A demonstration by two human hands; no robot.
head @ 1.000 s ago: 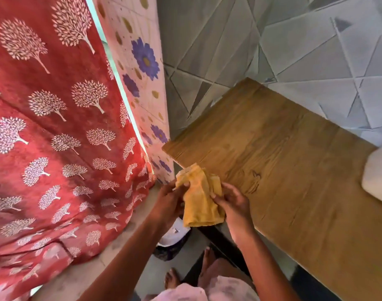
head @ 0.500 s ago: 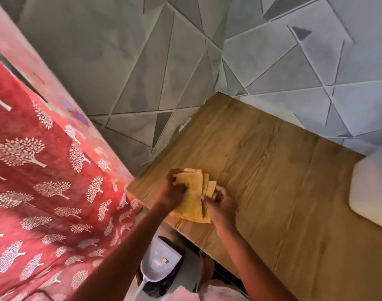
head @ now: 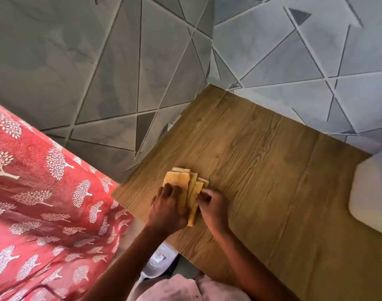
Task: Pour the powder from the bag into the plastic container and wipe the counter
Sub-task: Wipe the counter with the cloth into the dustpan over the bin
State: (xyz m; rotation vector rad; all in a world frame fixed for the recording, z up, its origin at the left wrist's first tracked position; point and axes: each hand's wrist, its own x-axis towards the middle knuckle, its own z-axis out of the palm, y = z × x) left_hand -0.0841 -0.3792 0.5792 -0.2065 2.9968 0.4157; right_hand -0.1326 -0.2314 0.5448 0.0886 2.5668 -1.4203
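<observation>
A folded yellow cloth point(head: 181, 181) lies on the wooden counter point(head: 261, 174) near its left front corner. My left hand point(head: 167, 210) lies flat on top of the cloth and presses it down. My right hand point(head: 211, 207) is at the cloth's right edge, its fingers curled and pinching the folded layers. No powder bag is in view. A white object point(head: 372, 196), possibly the plastic container, is cut off at the right edge.
Grey tiled walls point(head: 142, 61) meet behind the counter's far corner. A red curtain with white tree prints point(head: 44, 203) hangs to the left. A white dustpan point(head: 159, 259) lies on the floor below the counter's front edge.
The cloth has come down from in front of the counter edge onto the counter top. My left hand has flattened on it, and the view has swung right.
</observation>
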